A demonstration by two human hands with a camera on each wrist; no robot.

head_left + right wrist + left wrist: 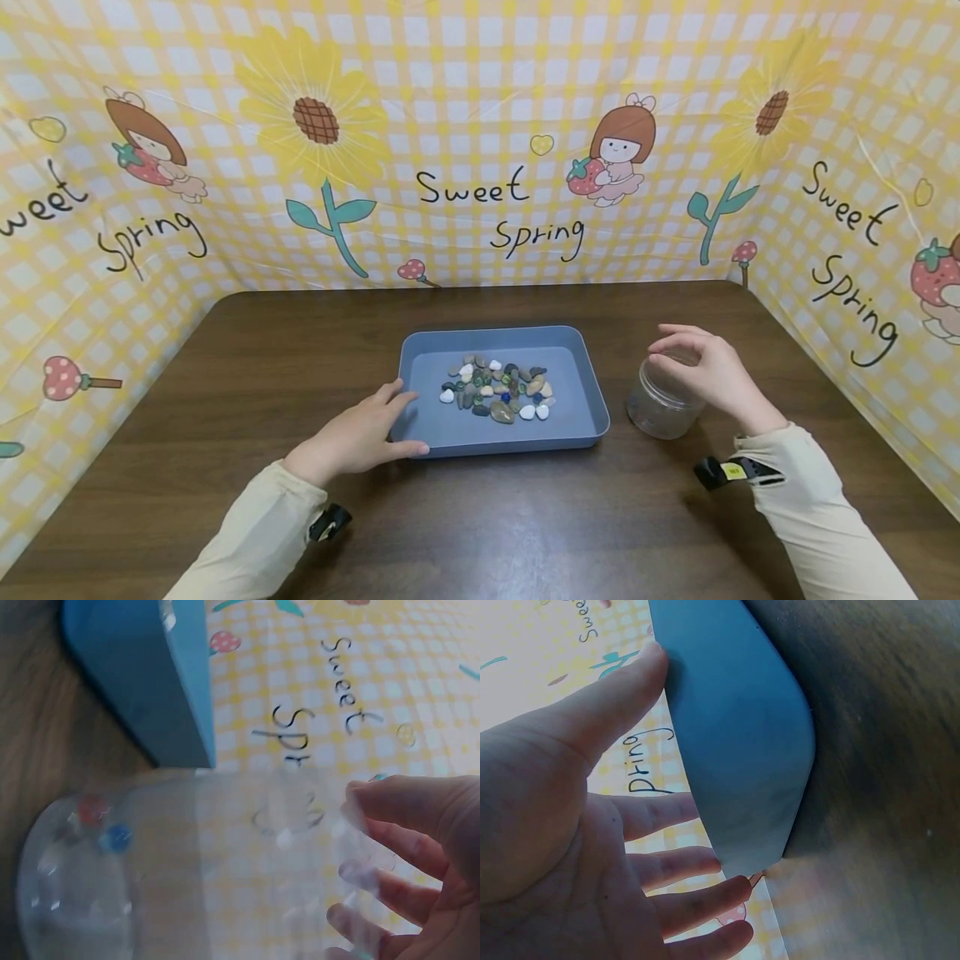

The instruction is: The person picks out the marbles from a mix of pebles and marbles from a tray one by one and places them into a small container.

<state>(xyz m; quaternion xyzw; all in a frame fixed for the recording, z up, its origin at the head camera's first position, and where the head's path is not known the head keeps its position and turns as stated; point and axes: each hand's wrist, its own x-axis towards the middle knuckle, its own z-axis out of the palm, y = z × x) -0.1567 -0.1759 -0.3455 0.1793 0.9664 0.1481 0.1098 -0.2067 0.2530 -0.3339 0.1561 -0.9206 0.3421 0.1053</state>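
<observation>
- The shallow blue-grey tray (573, 367) lay near the middle of the brown table (510, 517), its cluster of pebbles (487, 390) gathered about its centre.
- The left hand (360, 437) was at the tray's 9 o'clock — its fingers extended and spread along that side, the thumb by the corner at 8 o'clock. It met the edge without closing around it.
- At the tray's 3 o'clock, apart from its rim, the see-through jar (663, 421) stood on the table.
- The right hand (716, 375) was at the jar's mouth, reaching in from 2 o'clock, fingers and thumb bent with a gap between them. Whether they had hold of the jar's rim I could not tell.
- Low in the jar, the right wrist view showed a red spot (93, 809) and a blue spot (118, 838), too blurred to name.
- Among the pebbles, a large mottled stone (502, 412) lay at 6 o'clock and a pair of white stones (535, 412) at about 5. Grey, green and dark blue pieces were mixed in with them.
- Cream sleeves (817, 508) covered both forearms.
- A yellow checked backdrop (465, 100) — sunflowers and "Sweet Spring" lettering — rose behind the table at 12 o'clock.
</observation>
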